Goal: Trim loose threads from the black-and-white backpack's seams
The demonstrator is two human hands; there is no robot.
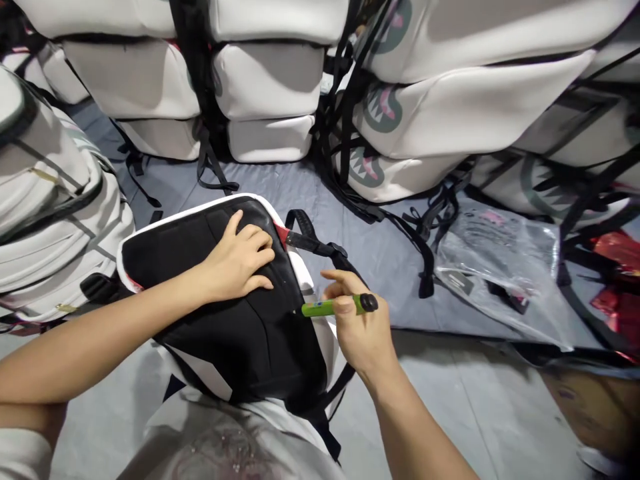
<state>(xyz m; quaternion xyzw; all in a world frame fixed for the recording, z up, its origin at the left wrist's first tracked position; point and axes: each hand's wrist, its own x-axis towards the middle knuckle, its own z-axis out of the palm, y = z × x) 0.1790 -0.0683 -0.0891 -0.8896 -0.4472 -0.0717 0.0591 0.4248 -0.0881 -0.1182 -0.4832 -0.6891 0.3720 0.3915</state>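
A backpack with a black back panel and white edges [200, 333] lies in front of me, its near end against my clothing. My left hand [240, 257] rests on the black panel, fingers spread and pressing lightly on its upper part. In my right hand [363, 323] is a green pen-like tool with a black rounded end [320, 308], gripped between thumb and fingers. The tool's left end points over the panel's right edge; I cannot make out its fine tip. A black strap [315, 245] runs from a red tab at the upper right corner.
Several stacks of white backpacks [270, 80] stand along the back, some with shark-mouth prints. More white bags [50, 200] pile up at left. Loose black straps [425, 267] trail over the grey cloth surface [280, 180]. A clear plastic bag [505, 267] lies at right, near red foil [620, 280].
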